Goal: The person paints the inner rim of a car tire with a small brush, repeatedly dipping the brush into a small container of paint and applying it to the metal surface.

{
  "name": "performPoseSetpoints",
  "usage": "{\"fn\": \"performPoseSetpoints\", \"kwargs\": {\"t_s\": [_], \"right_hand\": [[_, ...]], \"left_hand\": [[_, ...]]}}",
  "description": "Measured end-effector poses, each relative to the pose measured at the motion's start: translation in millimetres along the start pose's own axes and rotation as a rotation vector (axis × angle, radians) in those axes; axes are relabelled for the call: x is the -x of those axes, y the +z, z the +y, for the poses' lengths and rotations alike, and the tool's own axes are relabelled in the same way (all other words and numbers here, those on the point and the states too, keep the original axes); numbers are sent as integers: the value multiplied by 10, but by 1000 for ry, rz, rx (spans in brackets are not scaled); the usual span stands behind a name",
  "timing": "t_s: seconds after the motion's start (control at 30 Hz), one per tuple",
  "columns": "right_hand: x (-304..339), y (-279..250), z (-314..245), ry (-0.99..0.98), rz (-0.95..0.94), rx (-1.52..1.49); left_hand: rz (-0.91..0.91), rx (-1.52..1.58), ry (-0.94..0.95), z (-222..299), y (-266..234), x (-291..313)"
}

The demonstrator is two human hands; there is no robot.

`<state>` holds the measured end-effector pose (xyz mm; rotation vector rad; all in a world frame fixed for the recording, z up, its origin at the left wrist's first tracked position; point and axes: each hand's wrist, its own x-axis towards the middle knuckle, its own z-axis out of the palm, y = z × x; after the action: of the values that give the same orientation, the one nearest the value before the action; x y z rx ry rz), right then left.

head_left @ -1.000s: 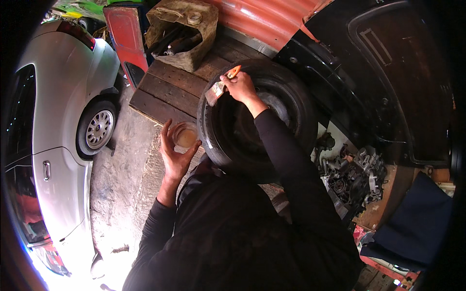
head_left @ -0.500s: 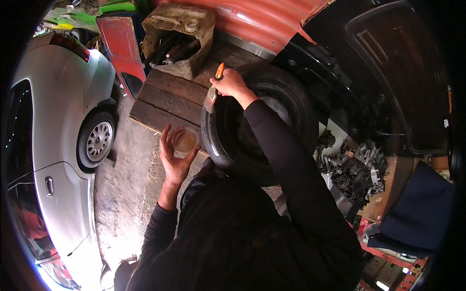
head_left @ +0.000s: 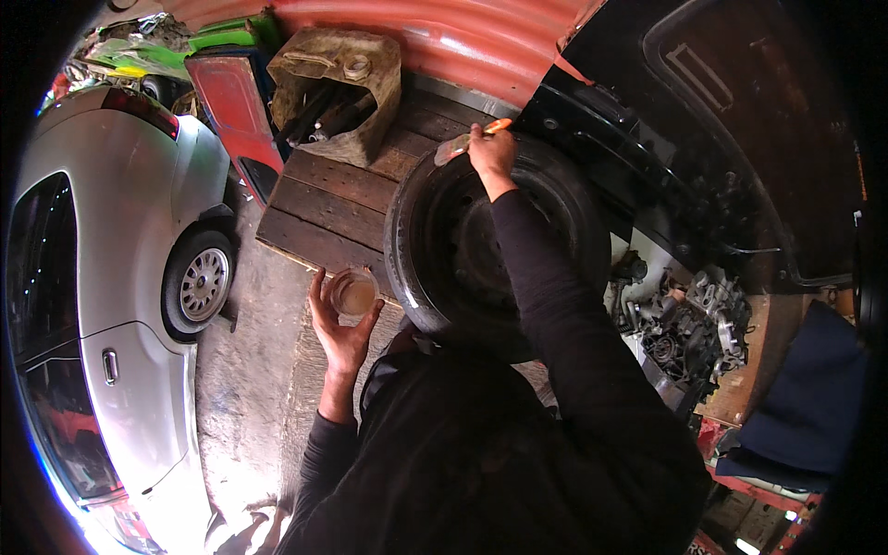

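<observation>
A black tyre on a dark steel wheel [head_left: 410, 264] lies flat in front of me on a wooden plank surface [head_left: 324, 208]. My right hand [head_left: 493, 155] is closed round a paintbrush [head_left: 453, 148] with an orange handle. Its bristles point left, at the tyre's far sidewall; whether they touch the rubber I cannot tell. Left of the tyre, my left hand [head_left: 342, 338] grips a small clear cup [head_left: 354, 294] between thumb and fingers. Some cloudy, pale brownish liquid shows in it. My right forearm hides part of the wheel.
A cut-open, stained canister [head_left: 375, 129] holding dark tools stands on the planks at the far left. Engine parts [head_left: 708, 319] lie to the right, below a black car panel [head_left: 638, 139]. A silver car [head_left: 139, 277] is parked at left. Dark blue cloth [head_left: 795, 398] lies at lower right.
My right hand has carried the brush rightward along the tyre's far side, and the brush has turned from near upright to slanting sideways. My left hand still holds the cup. The view has shifted slightly.
</observation>
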<state>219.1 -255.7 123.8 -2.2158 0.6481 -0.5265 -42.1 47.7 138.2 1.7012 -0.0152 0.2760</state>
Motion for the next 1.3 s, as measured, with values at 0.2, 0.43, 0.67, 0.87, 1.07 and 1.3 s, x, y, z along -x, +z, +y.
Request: {"fn": "performPoseSetpoints", "kwargs": {"t_s": [0.2, 0.43, 0.67, 0.87, 1.07, 1.3], "right_hand": [[276, 87, 160, -14, -383, -546], [1022, 79, 49, -296, -772, -452], [852, -102, 201, 46, -1082, -531], [637, -6, 231, -2, -996, -477], [34, -91, 477, -9, -646, -531], [-172, -495, 820, -83, -222, -448]], "left_hand": [[-18, 8, 0, 25, 99, 95], [-79, 10, 6, 90, 237, 99], [-108, -10, 14, 143, 362, 103], [-83, 42, 14, 137, 452, 155], [-89, 23, 14, 153, 408, 207], [-68, -13, 1, 121, 384, 293]]}}
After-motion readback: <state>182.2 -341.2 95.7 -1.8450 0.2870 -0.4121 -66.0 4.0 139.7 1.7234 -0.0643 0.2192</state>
